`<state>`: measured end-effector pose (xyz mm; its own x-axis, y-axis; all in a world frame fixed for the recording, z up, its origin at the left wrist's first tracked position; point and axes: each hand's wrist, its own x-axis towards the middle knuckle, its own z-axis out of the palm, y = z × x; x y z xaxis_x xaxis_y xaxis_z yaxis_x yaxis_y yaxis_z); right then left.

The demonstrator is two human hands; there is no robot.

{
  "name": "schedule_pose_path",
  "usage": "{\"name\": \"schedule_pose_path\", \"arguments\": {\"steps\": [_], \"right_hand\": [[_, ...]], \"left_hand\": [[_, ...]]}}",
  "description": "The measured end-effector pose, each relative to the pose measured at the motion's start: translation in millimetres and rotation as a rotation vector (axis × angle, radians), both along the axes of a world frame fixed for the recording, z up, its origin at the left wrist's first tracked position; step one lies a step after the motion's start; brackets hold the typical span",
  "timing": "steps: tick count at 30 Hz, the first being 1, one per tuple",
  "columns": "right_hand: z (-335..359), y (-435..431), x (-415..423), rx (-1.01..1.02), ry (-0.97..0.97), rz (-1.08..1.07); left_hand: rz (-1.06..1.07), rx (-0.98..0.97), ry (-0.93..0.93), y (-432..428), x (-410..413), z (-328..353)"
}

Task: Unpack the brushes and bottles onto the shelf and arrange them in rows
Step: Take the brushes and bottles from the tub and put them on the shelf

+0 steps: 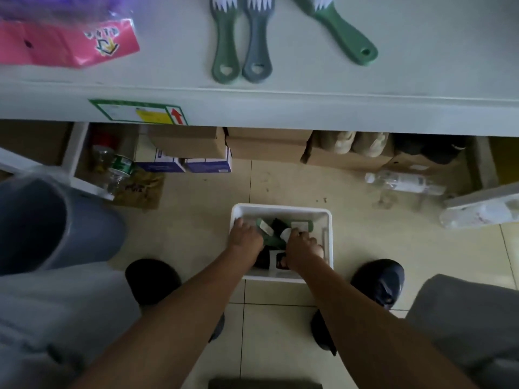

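While both your hands work inside the white plastic bin point(329, 220) on the floor, the dark green plastic bottle point(273, 241) lies diagonally between them. Your left hand point(244, 237) is nearer, fingers curled round it. I can't tell what your right hand point(302, 248) is gripping.

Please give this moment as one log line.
phase: unpacking | left hand: in white bin | right hand: in white bin | grasp: unclear | shelf: three brushes

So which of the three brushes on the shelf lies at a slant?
The bright green brush on the right, with the round hole. The dark green brush and grey brush lie straight, side by side.
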<state>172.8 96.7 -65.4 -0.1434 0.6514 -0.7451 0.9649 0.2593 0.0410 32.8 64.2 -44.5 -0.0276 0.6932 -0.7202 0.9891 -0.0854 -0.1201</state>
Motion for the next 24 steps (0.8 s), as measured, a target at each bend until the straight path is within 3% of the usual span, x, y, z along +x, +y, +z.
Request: {"name": "schedule_pose_path", "arguments": {"steps": [7,15,24], "right_hand": [[32.6,4.5,1.6,0.086,0.038,0.116],[117.5,12.1,-3.6,0.154,0.188,0.203],[241.0,-10.9,6.3,0.269,0.43,0.182]], "left_hand": [[0.022,0.028,-0.047,3.9,-6.7,26.8],[0.279,0.206,-0.252,4.8,-29.9,132.2],[0.299,0.414,-0.324,-29.5,-42.2,257.9]]}}
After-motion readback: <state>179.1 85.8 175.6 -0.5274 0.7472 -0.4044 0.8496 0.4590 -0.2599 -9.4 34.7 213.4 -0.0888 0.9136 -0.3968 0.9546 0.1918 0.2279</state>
